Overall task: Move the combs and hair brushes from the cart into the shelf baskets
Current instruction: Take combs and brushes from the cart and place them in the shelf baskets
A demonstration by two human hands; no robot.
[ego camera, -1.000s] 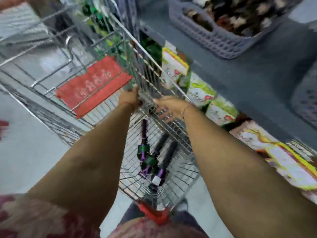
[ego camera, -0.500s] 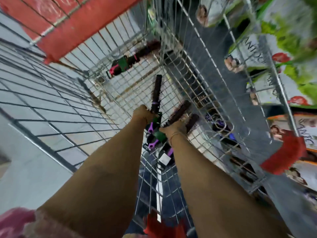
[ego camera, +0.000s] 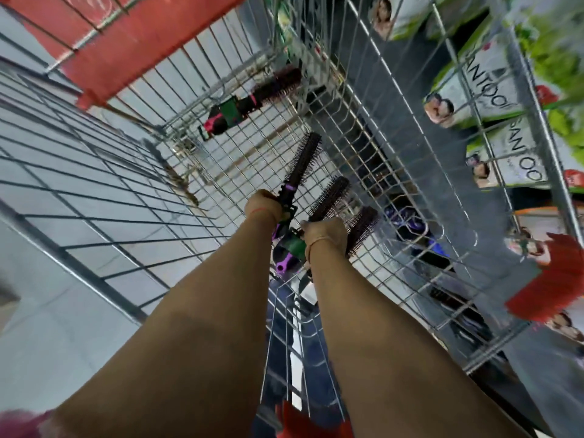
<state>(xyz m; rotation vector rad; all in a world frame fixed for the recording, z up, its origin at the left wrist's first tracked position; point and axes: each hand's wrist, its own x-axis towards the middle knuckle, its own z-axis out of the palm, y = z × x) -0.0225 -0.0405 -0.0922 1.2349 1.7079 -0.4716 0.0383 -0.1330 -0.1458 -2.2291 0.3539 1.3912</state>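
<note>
I look down into a wire cart [ego camera: 373, 172]. My left hand [ego camera: 264, 206] is closed around the handle of a black round brush with a purple collar [ego camera: 303, 161], lifted a little off the cart floor. My right hand [ego camera: 324, 235] grips the handles of two more black round brushes [ego camera: 330, 196], [ego camera: 361, 227], with a green label and purple handle end [ego camera: 289, 254] showing below the hand. A fourth brush with a pink handle and green label [ego camera: 252, 101] lies alone at the far end of the cart floor.
A red plastic flap [ego camera: 132, 36] crosses the cart's far end and a red corner guard [ego camera: 550, 289] sits on the right rim. Boxed hair products [ego camera: 483, 90] line the shelf beyond the right wall. A grey tiled floor [ego camera: 47, 327] lies on the left.
From the cart rim both hands went down into the cart and closed on the brush handles. The left brush has since lifted and tilted up; the view has moved closer.
</note>
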